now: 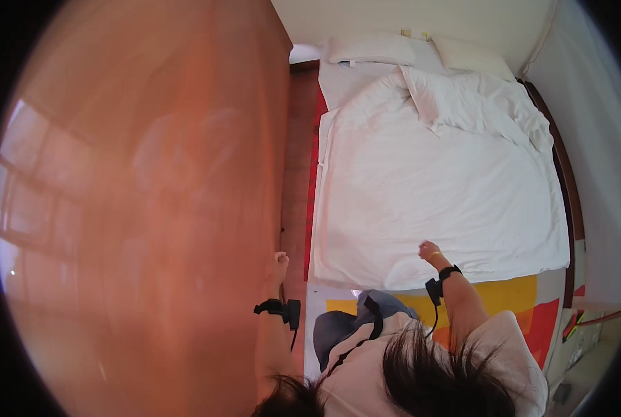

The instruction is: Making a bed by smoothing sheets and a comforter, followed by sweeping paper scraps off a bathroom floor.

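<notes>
My left hand point(280, 261) is near the edge of the tall, glossy wooden panel point(185, 198) at the left; its fingers look curled, and whether they hold anything cannot be told. My right hand point(429, 250) is over the foot end of a white duvet point(435, 187) with fingers bent; nothing is seen in it, and contact with the cloth cannot be told. The duvet lies spread over the bed, its upper right part folded back in loose wrinkles. Two pillows, one at the left point(373, 48) and one at the right point(472, 56), lie at the head end.
A narrow strip of wooden floor point(296, 135) runs between the panel and the bed. A colourful patterned mat or cloth point(508, 294) lies at the bed's foot. The dark bed-frame edge point(563, 172) and a pale curtain or wall covering point(597, 130) are at the right.
</notes>
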Action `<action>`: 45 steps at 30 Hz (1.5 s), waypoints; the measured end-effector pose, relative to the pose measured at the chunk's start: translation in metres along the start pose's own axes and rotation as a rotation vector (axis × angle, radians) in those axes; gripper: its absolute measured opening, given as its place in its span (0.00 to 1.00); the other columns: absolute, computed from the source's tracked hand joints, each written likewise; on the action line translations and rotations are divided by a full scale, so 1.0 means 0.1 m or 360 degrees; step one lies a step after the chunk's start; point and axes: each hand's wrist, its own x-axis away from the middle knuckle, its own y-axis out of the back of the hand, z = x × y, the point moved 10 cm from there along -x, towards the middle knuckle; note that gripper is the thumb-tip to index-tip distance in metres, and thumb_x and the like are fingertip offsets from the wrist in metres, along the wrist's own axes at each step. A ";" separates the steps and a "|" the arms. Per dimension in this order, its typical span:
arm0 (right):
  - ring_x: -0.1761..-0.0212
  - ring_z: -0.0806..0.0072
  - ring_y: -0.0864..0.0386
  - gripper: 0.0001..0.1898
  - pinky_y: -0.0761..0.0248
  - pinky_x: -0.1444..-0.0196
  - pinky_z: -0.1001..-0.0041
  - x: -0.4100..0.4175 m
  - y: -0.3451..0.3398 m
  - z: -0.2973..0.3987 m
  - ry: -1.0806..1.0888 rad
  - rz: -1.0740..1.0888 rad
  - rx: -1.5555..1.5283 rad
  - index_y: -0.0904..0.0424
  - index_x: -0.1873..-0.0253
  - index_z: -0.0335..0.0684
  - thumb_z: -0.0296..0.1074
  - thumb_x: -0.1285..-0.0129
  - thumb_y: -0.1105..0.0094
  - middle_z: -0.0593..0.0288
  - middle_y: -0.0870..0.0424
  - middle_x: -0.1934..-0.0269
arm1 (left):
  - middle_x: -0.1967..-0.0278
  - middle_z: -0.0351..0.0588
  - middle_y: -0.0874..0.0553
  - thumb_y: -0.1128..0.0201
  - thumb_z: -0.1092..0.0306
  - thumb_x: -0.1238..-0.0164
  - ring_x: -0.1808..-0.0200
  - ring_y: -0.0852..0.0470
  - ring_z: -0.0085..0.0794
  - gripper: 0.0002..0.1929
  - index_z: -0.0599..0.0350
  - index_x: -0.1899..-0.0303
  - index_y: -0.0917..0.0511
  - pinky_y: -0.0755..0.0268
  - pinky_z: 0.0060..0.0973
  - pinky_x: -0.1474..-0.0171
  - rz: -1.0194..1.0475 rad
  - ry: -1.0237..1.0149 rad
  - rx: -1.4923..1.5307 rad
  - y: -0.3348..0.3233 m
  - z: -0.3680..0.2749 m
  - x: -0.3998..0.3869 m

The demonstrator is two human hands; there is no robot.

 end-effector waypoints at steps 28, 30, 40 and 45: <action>0.71 0.66 0.26 0.10 0.33 0.67 0.73 -0.12 -0.59 1.89 -0.1050 -0.0346 -0.0929 0.27 0.67 0.40 0.32 0.56 0.55 0.53 0.24 0.73 | 0.64 0.49 0.26 0.50 0.67 0.46 0.61 0.28 0.32 0.12 0.61 0.60 0.33 0.37 0.25 0.57 0.0886 -0.0262 -0.0593 0.59 -0.52 -2.42; 0.70 0.65 0.26 0.10 0.33 0.66 0.73 -0.07 -0.41 1.78 -0.1094 -0.0374 -0.0927 0.27 0.67 0.40 0.32 0.56 0.55 0.53 0.24 0.72 | 0.63 0.49 0.26 0.49 0.66 0.46 0.61 0.28 0.32 0.12 0.61 0.60 0.32 0.37 0.26 0.57 0.0925 -0.0272 -0.0548 0.50 -0.73 -2.50; 0.68 0.65 0.26 0.10 0.33 0.64 0.72 -1.00 0.03 1.50 -0.1507 -0.0563 -0.1088 0.28 0.66 0.40 0.33 0.56 0.53 0.55 0.24 0.71 | 0.64 0.52 0.24 0.50 0.66 0.47 0.61 0.26 0.35 0.13 0.61 0.61 0.31 0.35 0.25 0.58 0.1046 -0.0628 -0.0889 -0.22 -1.88 -4.43; 0.70 0.65 0.26 0.12 0.33 0.65 0.72 -1.76 0.52 1.95 -0.1311 -0.0676 -0.1243 0.28 0.64 0.39 0.33 0.57 0.52 0.53 0.24 0.73 | 0.64 0.51 0.24 0.49 0.64 0.48 0.60 0.26 0.36 0.13 0.60 0.61 0.30 0.35 0.27 0.58 0.1120 -0.0505 -0.0927 -0.51 -2.07 -5.21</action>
